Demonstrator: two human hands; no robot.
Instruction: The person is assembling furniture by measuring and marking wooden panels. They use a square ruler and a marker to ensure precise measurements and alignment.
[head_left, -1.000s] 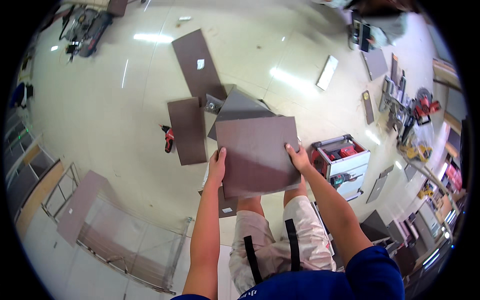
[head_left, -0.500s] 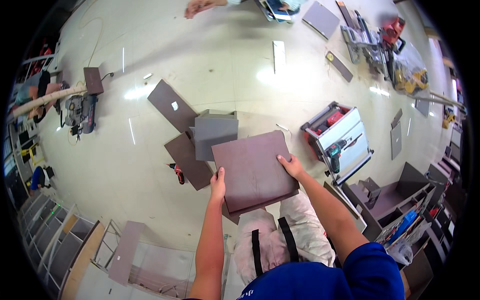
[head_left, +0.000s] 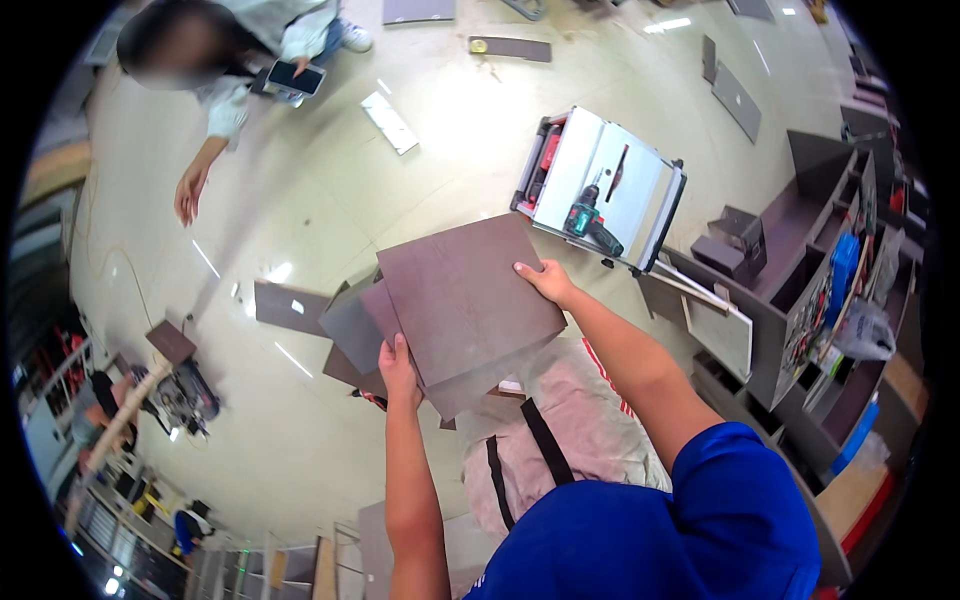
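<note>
I hold a stack of brown panels [head_left: 465, 295] in front of my thighs, a broad one on top and edges of others showing below and to the left. Whether they are joined, I cannot tell. The fingers of my left hand [head_left: 400, 375] close round the lower left side, thumb on top. My right hand [head_left: 545, 281] grips the right edge, its thumb also on the upper face. Beyond the stack, partly covered by it, are a grey box [head_left: 348, 332] and a brown board [head_left: 285, 306] on the floor.
To the right stands a table saw [head_left: 640, 165] with a green cordless drill [head_left: 583, 215] on its top. Brown cabinet carcasses [head_left: 790, 250] line the right. Another person [head_left: 225, 105] at the upper left holds a phone [head_left: 296, 78]. A compressor [head_left: 185, 398] sits far left.
My view has turned to the right, so the table saw and floor things appear shifted. The panels remain in both hands, now tilted with more lower edge showing. The other person shows more fully.
</note>
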